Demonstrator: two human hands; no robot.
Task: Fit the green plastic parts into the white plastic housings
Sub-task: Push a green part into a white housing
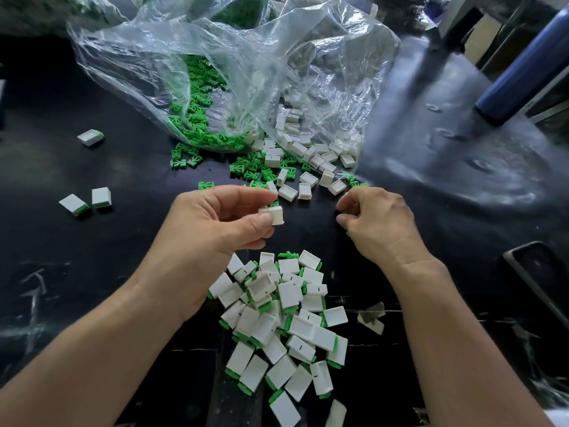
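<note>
Two hands meet over the bench (92,272): the left hand (215,223) pinches a white housing (275,214), a green part (274,205) showing at its top. The housing lies just left of the right hand (374,223), near its fingertips; whether its curled fingers (346,203) hold anything, I cannot tell.

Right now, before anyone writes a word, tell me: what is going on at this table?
A person is assembling small plastic pieces. The left grip pinches a white housing with a green part showing at its top. The right grip is curled nearby; what it holds is unclear. A heap of finished pieces lies between the wrists. Loose green parts and empty housings spill from a clear plastic bag.
</note>
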